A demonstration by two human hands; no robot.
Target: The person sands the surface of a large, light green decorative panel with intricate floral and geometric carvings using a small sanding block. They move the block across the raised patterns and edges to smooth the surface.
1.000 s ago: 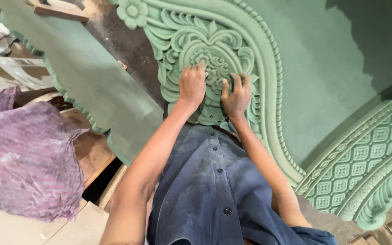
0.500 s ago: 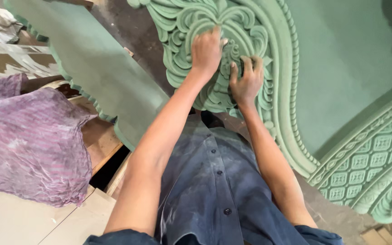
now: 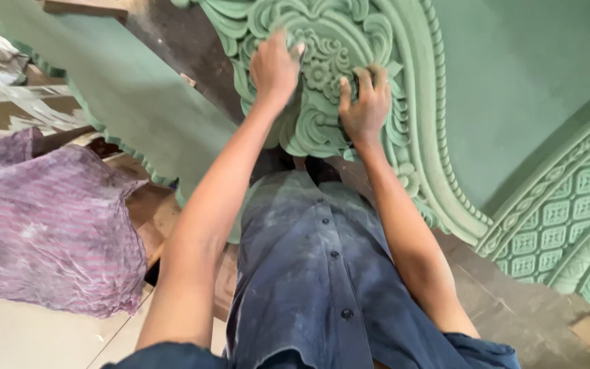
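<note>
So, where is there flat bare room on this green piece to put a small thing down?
The smooth green field, between the beaded border and the lattice band, is bare. The plain scalloped panel at left is bare too. The carved floral centre is crowded: left hand and right hand press on it.

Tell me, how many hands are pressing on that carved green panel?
2. The left hand rests on the carved green panel near its floral centre; the right hand presses just beside it, lower right. None appear hidden.
</note>
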